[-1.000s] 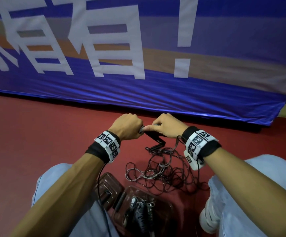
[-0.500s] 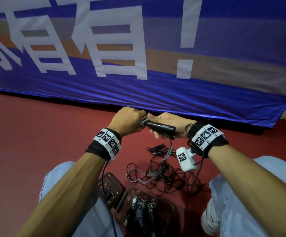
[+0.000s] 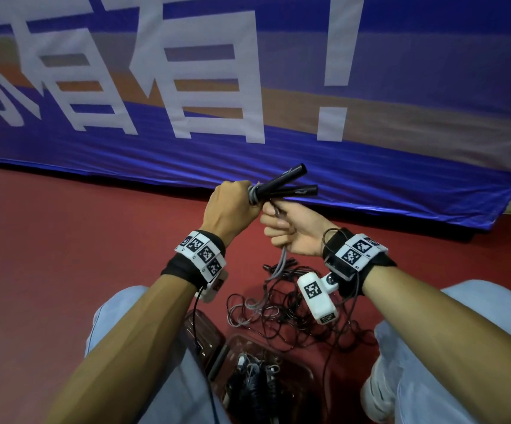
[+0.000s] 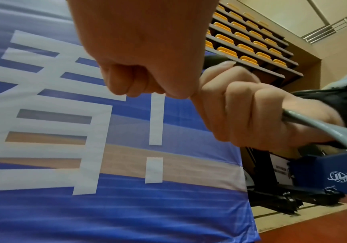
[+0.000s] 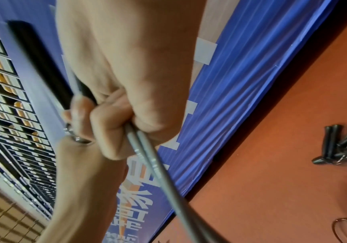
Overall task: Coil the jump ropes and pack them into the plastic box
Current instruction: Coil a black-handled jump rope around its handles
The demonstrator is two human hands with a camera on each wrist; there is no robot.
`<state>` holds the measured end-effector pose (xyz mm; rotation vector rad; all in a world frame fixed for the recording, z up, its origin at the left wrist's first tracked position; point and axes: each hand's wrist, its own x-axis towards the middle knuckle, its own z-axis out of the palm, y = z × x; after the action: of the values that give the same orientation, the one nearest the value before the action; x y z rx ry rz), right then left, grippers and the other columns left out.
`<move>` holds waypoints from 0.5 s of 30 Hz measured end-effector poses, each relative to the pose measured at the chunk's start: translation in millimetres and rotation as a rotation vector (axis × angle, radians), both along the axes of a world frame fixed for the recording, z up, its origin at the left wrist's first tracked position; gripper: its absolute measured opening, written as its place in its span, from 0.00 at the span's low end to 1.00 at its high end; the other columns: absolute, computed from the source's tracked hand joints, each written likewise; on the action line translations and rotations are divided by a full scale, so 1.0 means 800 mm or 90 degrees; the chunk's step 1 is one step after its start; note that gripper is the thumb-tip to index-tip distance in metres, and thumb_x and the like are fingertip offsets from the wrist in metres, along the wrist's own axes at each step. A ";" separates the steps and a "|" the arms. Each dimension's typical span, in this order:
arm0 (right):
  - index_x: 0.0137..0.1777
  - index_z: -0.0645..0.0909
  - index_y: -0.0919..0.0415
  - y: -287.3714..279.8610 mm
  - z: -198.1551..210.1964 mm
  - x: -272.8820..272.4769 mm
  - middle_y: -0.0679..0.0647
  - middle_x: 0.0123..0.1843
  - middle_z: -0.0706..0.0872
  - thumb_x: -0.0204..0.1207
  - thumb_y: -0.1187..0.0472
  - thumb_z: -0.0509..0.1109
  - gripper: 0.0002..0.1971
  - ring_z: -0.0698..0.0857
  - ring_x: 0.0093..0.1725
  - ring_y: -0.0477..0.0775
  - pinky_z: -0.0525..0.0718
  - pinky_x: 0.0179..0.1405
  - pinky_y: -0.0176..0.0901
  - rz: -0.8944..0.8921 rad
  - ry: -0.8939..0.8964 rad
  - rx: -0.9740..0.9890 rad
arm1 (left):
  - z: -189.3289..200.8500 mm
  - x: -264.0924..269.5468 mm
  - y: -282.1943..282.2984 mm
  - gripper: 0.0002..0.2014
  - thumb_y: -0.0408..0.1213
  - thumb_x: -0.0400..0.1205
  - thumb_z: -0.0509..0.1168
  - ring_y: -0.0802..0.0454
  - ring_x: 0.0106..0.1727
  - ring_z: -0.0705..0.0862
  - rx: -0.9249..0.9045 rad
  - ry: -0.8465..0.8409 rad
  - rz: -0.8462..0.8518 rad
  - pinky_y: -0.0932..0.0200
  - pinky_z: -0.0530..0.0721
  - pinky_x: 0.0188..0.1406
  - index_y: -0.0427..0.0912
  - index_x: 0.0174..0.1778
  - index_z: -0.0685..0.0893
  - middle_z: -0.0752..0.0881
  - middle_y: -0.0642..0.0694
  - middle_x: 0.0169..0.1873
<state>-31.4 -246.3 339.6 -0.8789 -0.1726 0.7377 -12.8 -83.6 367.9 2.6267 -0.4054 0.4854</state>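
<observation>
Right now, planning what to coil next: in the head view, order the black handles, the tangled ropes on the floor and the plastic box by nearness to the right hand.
1. Two black jump-rope handles: just above the right hand.
2. Tangled dark ropes on the red floor: below it.
3. Clear plastic box: farthest, between the knees.

Both hands meet above the floor (image 3: 64,270), left hand (image 3: 232,206) just left of the right hand (image 3: 294,234), handles (image 3: 281,185) jutting toward the banner (image 3: 400,163) behind. Loose ropes (image 3: 294,304) lie below them, the box (image 3: 303,381) nearer, between the knees.
</observation>
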 end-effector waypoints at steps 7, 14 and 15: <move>0.35 0.68 0.57 0.039 -0.016 0.002 0.50 0.21 0.66 0.94 0.46 0.48 0.25 0.58 0.16 0.43 0.54 0.11 0.33 -0.285 0.029 -0.247 | -0.019 0.010 -0.015 0.13 0.44 0.80 0.67 0.29 0.43 0.84 0.073 0.057 0.060 0.50 0.71 0.34 0.38 0.37 0.79 0.86 0.34 0.40; 0.33 0.72 0.61 0.037 -0.026 -0.008 0.54 0.29 0.74 0.90 0.57 0.57 0.21 0.71 0.26 0.52 0.63 0.23 0.43 -0.266 -0.403 -0.821 | -0.034 0.010 -0.024 0.11 0.41 0.78 0.70 0.28 0.50 0.84 0.084 0.134 0.064 0.49 0.74 0.38 0.36 0.41 0.79 0.86 0.32 0.47; 0.31 0.69 0.59 0.033 -0.025 -0.011 0.53 0.29 0.74 0.90 0.58 0.58 0.21 0.71 0.26 0.52 0.61 0.23 0.44 -0.247 -0.451 -0.855 | -0.037 0.010 -0.025 0.11 0.41 0.79 0.68 0.29 0.49 0.85 0.092 0.144 0.060 0.49 0.74 0.38 0.37 0.40 0.77 0.86 0.32 0.47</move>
<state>-39.9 -219.8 319.9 -2.3675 -0.1050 0.0448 -4.6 -103.2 338.7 2.8109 -0.2533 0.1906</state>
